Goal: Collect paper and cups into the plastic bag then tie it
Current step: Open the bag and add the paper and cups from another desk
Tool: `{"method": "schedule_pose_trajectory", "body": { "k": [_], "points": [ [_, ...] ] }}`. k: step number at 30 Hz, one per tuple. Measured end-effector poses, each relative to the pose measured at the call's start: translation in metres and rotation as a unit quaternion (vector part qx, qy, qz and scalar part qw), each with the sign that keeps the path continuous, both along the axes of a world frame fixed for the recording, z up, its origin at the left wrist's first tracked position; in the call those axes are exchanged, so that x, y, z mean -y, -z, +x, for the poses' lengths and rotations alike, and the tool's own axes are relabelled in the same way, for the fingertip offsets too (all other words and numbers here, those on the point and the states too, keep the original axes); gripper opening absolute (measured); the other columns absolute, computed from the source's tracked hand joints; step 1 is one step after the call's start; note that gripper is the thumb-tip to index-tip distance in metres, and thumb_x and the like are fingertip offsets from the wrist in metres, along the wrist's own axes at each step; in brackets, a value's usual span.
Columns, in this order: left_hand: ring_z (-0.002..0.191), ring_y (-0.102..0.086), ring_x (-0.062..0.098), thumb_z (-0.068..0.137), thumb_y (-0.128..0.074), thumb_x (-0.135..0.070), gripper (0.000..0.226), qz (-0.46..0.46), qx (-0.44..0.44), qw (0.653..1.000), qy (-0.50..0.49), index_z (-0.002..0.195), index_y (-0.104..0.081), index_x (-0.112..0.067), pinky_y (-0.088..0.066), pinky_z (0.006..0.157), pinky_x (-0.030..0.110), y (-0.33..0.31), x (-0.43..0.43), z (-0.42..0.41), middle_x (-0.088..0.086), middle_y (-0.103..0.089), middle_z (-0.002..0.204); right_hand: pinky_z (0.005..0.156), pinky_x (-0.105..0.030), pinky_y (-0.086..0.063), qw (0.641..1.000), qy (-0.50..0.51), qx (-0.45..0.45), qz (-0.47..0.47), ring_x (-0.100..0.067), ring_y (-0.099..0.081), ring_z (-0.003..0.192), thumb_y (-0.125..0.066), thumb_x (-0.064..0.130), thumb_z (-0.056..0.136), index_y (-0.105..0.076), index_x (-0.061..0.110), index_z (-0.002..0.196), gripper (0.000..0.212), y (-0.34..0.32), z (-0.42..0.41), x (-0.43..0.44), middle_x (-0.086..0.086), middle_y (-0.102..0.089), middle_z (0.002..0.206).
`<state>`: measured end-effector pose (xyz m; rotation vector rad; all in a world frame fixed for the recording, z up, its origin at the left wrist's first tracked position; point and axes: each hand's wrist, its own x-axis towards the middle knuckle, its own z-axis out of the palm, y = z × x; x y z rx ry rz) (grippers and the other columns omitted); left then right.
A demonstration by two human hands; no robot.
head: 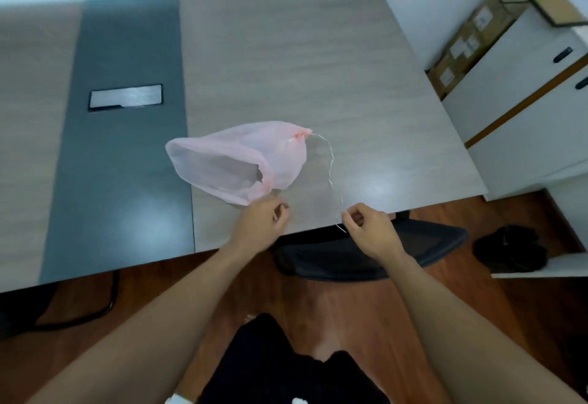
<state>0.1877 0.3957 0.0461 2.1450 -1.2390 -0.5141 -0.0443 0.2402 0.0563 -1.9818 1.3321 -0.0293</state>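
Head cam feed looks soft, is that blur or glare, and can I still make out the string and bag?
Head view: overall soft with motion blur, worst at the far edges; wide-angle bending of the table edges; ceiling-light glare patches on the tabletop near the pink bag; the thin string stays traceable from the bag's knot to the right hand.

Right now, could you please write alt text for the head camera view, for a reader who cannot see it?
A pink plastic bag lies on a grey wooden table, held by the left hand at its near edge. The right hand pinches a thin string running to the bag's gathered far end. A dark chair sits below.
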Motion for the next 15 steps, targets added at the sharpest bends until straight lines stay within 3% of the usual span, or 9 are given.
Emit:
{"method": "schedule_pose_trajectory", "body": {
  "k": [2, 4, 7, 9, 11, 12, 15],
  "points": [
    [0.094, -0.064, 0.022, 0.098, -0.063, -0.020, 0.022, -0.062, 0.049, 0.996, -0.036, 0.115, -0.077, -0.018, -0.056, 0.084, 0.039, -0.016, 0.002, 0.045, 0.002, -0.068, 0.105, 0.088, -0.036, -0.060, 0.999, 0.003, 0.033, 0.000, -0.005, -0.070, 0.091, -0.064, 0.048, 0.103, -0.073, 0.026, 0.101, 0.024, -0.010, 0.027, 0.000, 0.014, -0.075, 0.096],
    [0.116, -0.055, 0.029, 0.091, -0.066, -0.017, 0.047, -0.079, 0.072, 0.990, -0.086, 0.137, -0.063, -0.018, -0.051, 0.100, 0.040, -0.027, 0.004, 0.088, 0.008, -0.055, 0.124, 0.086, -0.031, -0.057, 0.998, -0.008, 0.059, 0.008, -0.002, -0.069, 0.091, -0.065, 0.047, 0.103, -0.074, 0.024, 0.102, 0.024, -0.018, 0.053, -0.003, 0.013, -0.075, 0.097],
    [0.140, -0.038, 0.037, 0.078, -0.075, -0.016, 0.090, -0.023, 0.082, 0.989, -0.123, 0.157, -0.033, -0.018, -0.041, 0.114, 0.050, -0.029, 0.006, 0.139, 0.014, -0.036, 0.153, 0.087, -0.028, -0.056, 0.996, -0.031, 0.076, 0.039, -0.002, -0.070, 0.093, -0.067, 0.049, 0.102, -0.075, 0.024, 0.100, 0.026, -0.027, 0.093, -0.010, 0.015, -0.075, 0.098],
    [0.155, -0.024, 0.039, 0.077, -0.077, -0.020, 0.103, 0.068, 0.109, 0.987, -0.094, 0.164, -0.021, -0.024, -0.035, 0.119, 0.058, -0.023, 0.007, 0.164, 0.013, -0.020, 0.170, 0.086, -0.026, -0.054, 0.993, -0.051, 0.075, 0.076, -0.001, -0.069, 0.095, -0.069, 0.053, 0.100, -0.075, 0.026, 0.103, 0.028, -0.028, 0.119, -0.016, 0.016, -0.075, 0.101],
    [0.163, -0.009, 0.040, 0.086, -0.077, -0.030, 0.098, 0.167, 0.118, 0.977, -0.064, 0.167, -0.023, -0.030, -0.028, 0.125, 0.061, -0.013, 0.008, 0.184, 0.011, -0.011, 0.176, 0.087, -0.026, -0.052, 0.988, -0.069, 0.068, 0.122, -0.006, -0.070, 0.101, -0.071, 0.059, 0.097, -0.076, 0.024, 0.111, 0.038, -0.028, 0.144, -0.022, 0.014, -0.076, 0.108],
    [0.164, -0.006, 0.039, 0.091, -0.076, -0.034, 0.085, 0.198, 0.119, 0.971, -0.056, 0.164, -0.033, -0.031, -0.025, 0.127, 0.060, -0.009, 0.010, 0.192, 0.010, -0.015, 0.177, 0.087, -0.028, -0.051, 0.984, -0.079, 0.060, 0.147, -0.010, -0.070, 0.103, -0.072, 0.061, 0.096, -0.076, 0.021, 0.116, 0.044, -0.027, 0.156, -0.024, 0.012, -0.075, 0.110],
    [0.159, -0.027, 0.034, 0.098, -0.074, -0.033, 0.031, 0.179, 0.128, 0.974, -0.051, 0.127, -0.075, -0.022, -0.034, 0.121, 0.049, -0.003, 0.014, 0.204, 0.010, -0.051, 0.159, 0.085, -0.032, -0.049, 0.975, -0.090, 0.040, 0.197, -0.017, -0.066, 0.100, -0.071, 0.053, 0.100, -0.075, 0.012, 0.122, 0.046, -0.019, 0.186, -0.032, 0.001, -0.074, 0.113]
  ]
}}
